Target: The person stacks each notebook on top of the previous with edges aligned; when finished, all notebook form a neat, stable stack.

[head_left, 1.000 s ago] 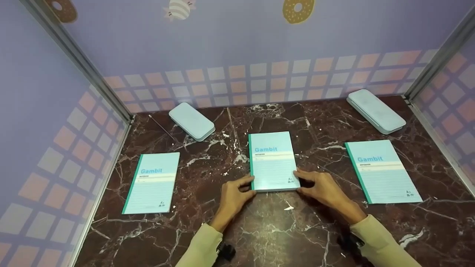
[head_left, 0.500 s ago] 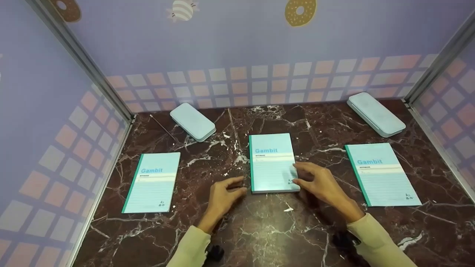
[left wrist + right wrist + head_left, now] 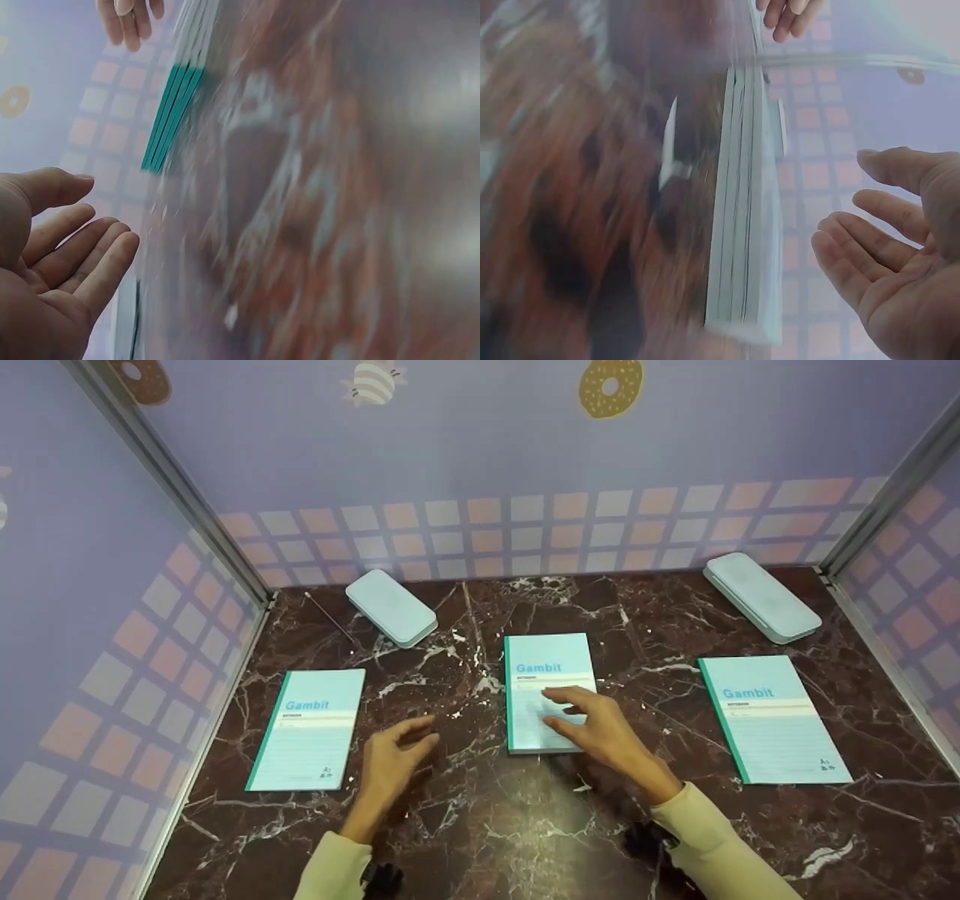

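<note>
A neat stack of pale blue Gambit notebooks [image 3: 536, 651] with green spines lies in the middle of the table. Over its lower right part hovers my right hand [image 3: 606, 731], fingers loosely bent and holding nothing; it hides part of the top cover. The right wrist view shows the stack's page edges [image 3: 739, 217] apart from that hand. My left hand [image 3: 390, 761] is off the stack, in the air near the left notebook [image 3: 307, 746], fingers relaxed with nothing in them. A third notebook pile or single notebook [image 3: 772, 727] lies on the right; its thickness is unclear.
Behind the notebooks sit a pale blue case [image 3: 391, 607] at the left and a similar case [image 3: 761, 596] at the right. A thin stick [image 3: 330, 617] lies beside the left case. Patterned walls [image 3: 480, 442] enclose the marble-look table [image 3: 465, 840] at the back and sides.
Both hands have let go of the middle stack's sides. The left hand has moved left, away from it; the right hand has risen and moved left over the stack, which stays in place.
</note>
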Demonstrator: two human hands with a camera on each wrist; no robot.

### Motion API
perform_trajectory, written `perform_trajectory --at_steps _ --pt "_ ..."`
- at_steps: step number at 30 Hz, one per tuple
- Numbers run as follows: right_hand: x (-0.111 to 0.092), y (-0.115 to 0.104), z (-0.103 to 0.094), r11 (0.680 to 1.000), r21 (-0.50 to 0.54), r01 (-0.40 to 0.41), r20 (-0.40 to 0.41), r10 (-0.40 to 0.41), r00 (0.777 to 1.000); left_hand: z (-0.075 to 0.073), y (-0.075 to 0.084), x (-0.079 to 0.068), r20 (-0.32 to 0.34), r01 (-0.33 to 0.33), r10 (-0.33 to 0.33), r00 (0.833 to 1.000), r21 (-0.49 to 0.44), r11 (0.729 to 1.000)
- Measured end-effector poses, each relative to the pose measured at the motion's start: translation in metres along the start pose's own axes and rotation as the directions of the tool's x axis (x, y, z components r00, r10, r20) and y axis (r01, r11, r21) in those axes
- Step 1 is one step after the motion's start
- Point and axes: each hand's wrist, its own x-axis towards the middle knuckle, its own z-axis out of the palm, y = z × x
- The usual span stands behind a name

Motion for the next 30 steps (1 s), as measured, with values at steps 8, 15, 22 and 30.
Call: perform_trajectory --at_steps 8,15,22,30 --pt "0.015 -0.019 0.03 0.995 0.102 -0.003 0.093 -0.007 0.996 -0.039 -0.003 0.002 -0.099 -0.006 0.012 0.995 0.058 0.998" --pt "0.024 -0.036 0.061 0.979 0.177 -0.103 0.193 0.068 0.979 -0.065 -0.009 -0.003 -0.148 -0.021 0.041 0.988 0.136 0.991" --pt "0.035 -0.049 0.093 0.96 0.22 -0.174 0.264 0.113 0.958 -0.087 -0.013 -0.005 -0.186 0.019 0.017 0.982 0.195 0.981" --pt "0.048 -0.062 0.125 0.929 0.284 -0.239 0.289 0.155 0.945 -0.113 -0.015 -0.001 -0.203 0.094 -0.058 0.977 0.172 0.981"
